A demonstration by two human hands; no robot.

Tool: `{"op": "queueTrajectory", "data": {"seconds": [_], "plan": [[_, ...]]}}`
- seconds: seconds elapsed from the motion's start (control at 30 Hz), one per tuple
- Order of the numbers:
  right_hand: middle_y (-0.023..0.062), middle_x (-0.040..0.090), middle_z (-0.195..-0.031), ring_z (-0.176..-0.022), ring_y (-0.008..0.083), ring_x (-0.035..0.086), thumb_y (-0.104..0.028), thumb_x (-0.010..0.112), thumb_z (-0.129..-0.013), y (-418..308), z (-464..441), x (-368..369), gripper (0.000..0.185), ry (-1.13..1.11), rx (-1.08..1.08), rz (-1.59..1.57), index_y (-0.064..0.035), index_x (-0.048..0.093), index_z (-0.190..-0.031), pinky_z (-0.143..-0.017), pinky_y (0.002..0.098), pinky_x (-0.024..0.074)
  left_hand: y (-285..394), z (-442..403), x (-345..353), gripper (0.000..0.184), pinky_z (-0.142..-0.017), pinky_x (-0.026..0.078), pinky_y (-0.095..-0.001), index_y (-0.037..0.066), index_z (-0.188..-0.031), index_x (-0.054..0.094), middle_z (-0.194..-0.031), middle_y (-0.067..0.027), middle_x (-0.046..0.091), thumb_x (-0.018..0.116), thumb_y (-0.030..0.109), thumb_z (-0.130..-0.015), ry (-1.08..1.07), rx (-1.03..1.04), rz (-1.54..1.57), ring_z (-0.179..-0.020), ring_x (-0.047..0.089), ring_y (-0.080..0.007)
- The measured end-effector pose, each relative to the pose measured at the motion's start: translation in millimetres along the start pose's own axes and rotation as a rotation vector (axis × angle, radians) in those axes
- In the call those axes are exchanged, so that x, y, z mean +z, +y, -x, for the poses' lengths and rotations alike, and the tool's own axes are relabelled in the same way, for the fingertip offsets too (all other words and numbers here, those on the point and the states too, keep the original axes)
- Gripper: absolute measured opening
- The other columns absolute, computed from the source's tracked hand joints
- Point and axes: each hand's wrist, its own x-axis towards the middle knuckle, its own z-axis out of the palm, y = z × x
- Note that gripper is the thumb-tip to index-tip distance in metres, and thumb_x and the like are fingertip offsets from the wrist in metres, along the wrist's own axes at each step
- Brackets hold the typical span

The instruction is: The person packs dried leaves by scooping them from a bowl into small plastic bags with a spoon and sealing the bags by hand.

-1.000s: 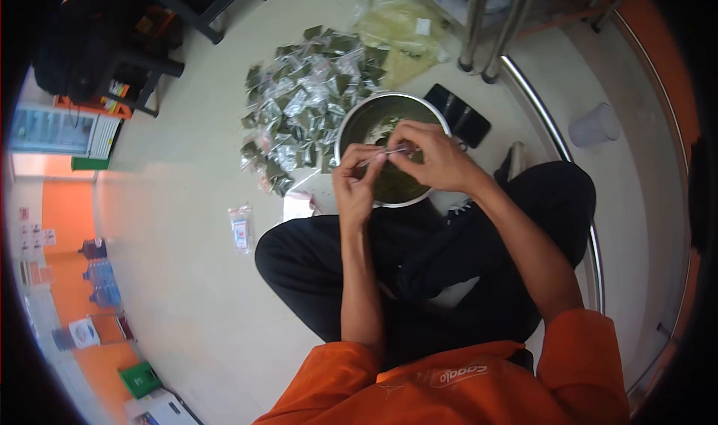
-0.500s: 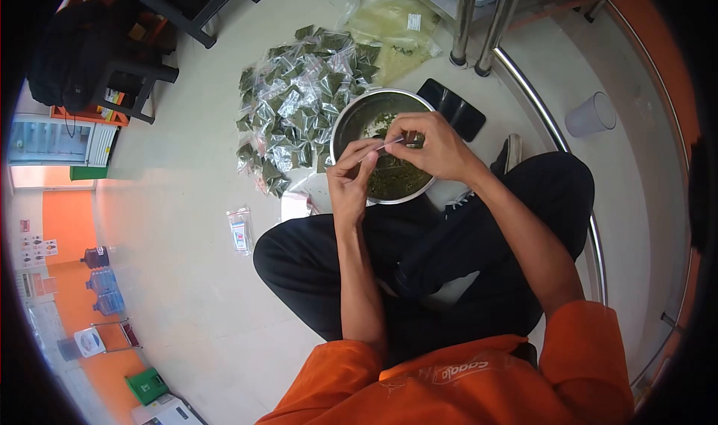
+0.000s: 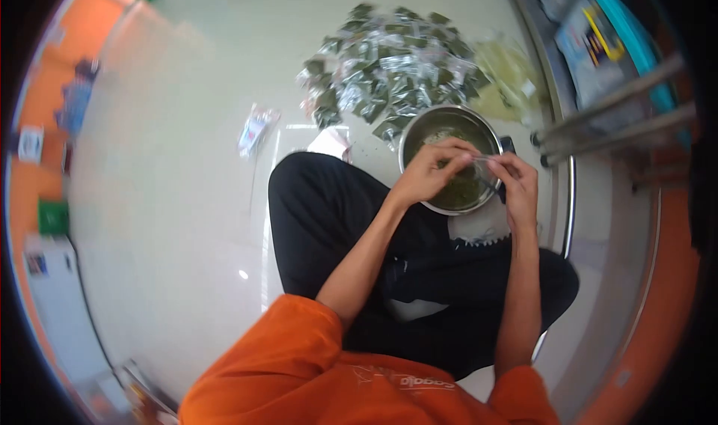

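Observation:
Over a round metal bowl (image 3: 407,142), my left hand (image 3: 436,169) and my right hand (image 3: 517,185) pinch the top edge of a small clear zip bag (image 3: 483,158) between them. Both sets of fingertips are closed on its strip, and the rest of the bag is hard to make out. Inside the bowl lie chopped green leaves (image 3: 456,194), partly covered by my hands. Beyond the bowl spreads a pile of small clear bags (image 3: 389,69) filled with something dark green.
A yellowish plastic bag (image 3: 508,77) lies behind the bowl, near a metal-legged rack (image 3: 613,111) on the right. A clear packet (image 3: 258,129) and a pale pack (image 3: 329,144) rest on the floor to the left. My crossed legs (image 3: 329,223) border the bowl's near side.
The camera view has turned and shifted, so the bowl and pile appear farther right. Both hands still pinch the small bag above the bowl.

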Motion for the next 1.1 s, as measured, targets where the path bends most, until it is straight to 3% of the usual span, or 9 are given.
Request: {"op": "queueTrajectory", "data": {"seconds": [0.17, 0.4, 0.57, 0.73, 0.87, 0.93, 0.97, 1.03, 1.1], "plan": [[0.0091, 0.071, -0.095, -0.085, 0.0139, 0.065, -0.002, 0.072, -0.09, 9.0, -1.8, 3.7, 0.012, 0.075, 0.103, -0.094, 0.005, 0.07, -0.1, -0.081, 0.0253, 0.0513, -4.1, 0.6, -6.4, 0.018, -0.079, 0.05, -0.0373, -0.004, -0.091, 0.072, -0.084, -0.0168, 0.069, 0.065, 0.012, -0.092, 0.03, 0.149, -0.19, -0.081, 0.066, -0.0329], [0.0103, 0.068, -0.1, -0.088, 0.0153, 0.064, 0.001, 0.066, -0.093, 11.8, -6.4, 0.1, 0.012, 0.065, 0.078, -0.109, 0.0038, 0.065, -0.105, -0.084, 0.0271, 0.0508, -17.6, 2.8, -1.9, 0.022, -0.077, 0.052, -0.0417, 0.0, -0.091, 0.075, -0.086, -0.018, 0.071, 0.064, 0.019, -0.092, 0.055, 0.129, -0.07, -0.081, 0.068, -0.0349], [0.0084, 0.069, -0.097, -0.089, 0.016, 0.063, -0.002, 0.066, -0.093, 12.4, -9.6, -13.9, 0.009, 0.001, 0.105, -0.078, -0.0001, 0.067, -0.102, -0.086, 0.0298, 0.0498, -14.6, 2.0, -7.7, 0.022, -0.079, 0.047, -0.0429, 0.006, -0.086, 0.078, -0.076, -0.0159, 0.071, 0.072, 0.026, -0.08, 0.175, 0.241, -0.183, -0.078, 0.068, -0.0339], [0.0075, 0.067, -0.094, -0.085, 0.0139, 0.061, -0.001, 0.065, -0.093, -14.3, -18.6, 20.9, 0.006, -0.059, 0.153, -0.024, 0.0006, 0.066, -0.099, -0.082, 0.0285, 0.0485, -22.0, -1.9, -4.0, 0.023, -0.082, 0.041, -0.043, 0.002, -0.077, 0.072, -0.075, -0.0146, 0.067, 0.069, 0.023, -0.086, 0.333, 0.198, -0.198, -0.08, 0.065, -0.033], [0.0052, 0.064, -0.09, -0.08, 0.0133, 0.058, -0.002, 0.067, -0.092, -52.8, -54.7, 44.5, 0.006, -0.092, 0.048, 0.28, -0.0002, 0.065, -0.097, -0.077, 0.0274, 0.0475, -18.3, -7.2, -5.3, 0.027, -0.086, 0.041, -0.0436, -0.001, -0.091, 0.069, -0.09, -0.0134, 0.067, 0.066, 0.026, -0.092, 0.428, 0.076, -0.22, -0.091, 0.062, -0.029], [0.0049, 0.064, -0.09, -0.078, 0.0129, 0.056, -0.005, 0.068, -0.092, -71.0, -79.4, 54.5, 0.006, -0.072, 0.003, 0.377, -0.0011, 0.065, -0.096, -0.076, 0.0269, 0.047, -13.8, -11.9, -2.6, 0.026, -0.088, 0.042, -0.044, -0.001, -0.092, 0.069, -0.103, -0.0151, 0.065, 0.066, 0.025, -0.092, 0.915, 0.115, -0.212, -0.102, 0.059, -0.0297], [0.0049, 0.064, -0.09, -0.078, 0.0129, 0.056, -0.005, 0.068, -0.092, -78.9, -94.9, 57.8, 0.006, -0.082, 0.001, 0.382, -0.0011, 0.065, -0.096, -0.076, 0.0269, 0.047, -14.9, -11.0, -6.4, 0.026, -0.088, 0.042, -0.044, -0.001, -0.092, 0.069, -0.103, -0.0151, 0.065, 0.066, 0.025, -0.092, 0.926, 0.114, -0.211, -0.102, 0.059, -0.0297], [0.0073, 0.067, -0.097, -0.082, 0.0141, 0.061, -0.006, 0.068, -0.092, -91.9, -128.9, 59.6, 0.015, -0.102, -0.081, 0.356, -0.0001, 0.067, -0.106, -0.08, 0.0275, 0.0494, -19.6, -7.6, -11.3, 0.027, -0.092, 0.041, -0.0451, -0.002, -0.096, 0.069, -0.114, -0.0162, 0.063, 0.068, 0.024, -0.091, 0.616, -0.206, -0.187, -0.115, 0.054, -0.0301], [0.0105, 0.068, -0.104, -0.089, 0.0162, 0.064, -0.008, 0.069, -0.092, -92.3, -163.9, 69.6, 0.024, -0.107, -0.042, 0.341, 0.0022, 0.066, -0.113, -0.083, 0.0287, 0.0507, -31.0, -6.4, -6.4, 0.025, -0.09, 0.044, -0.0459, -0.002, -0.095, 0.07, -0.111, -0.0175, 0.064, 0.07, 0.022, -0.089, 0.553, -0.171, -0.216, -0.112, 0.057, -0.0321]]}}
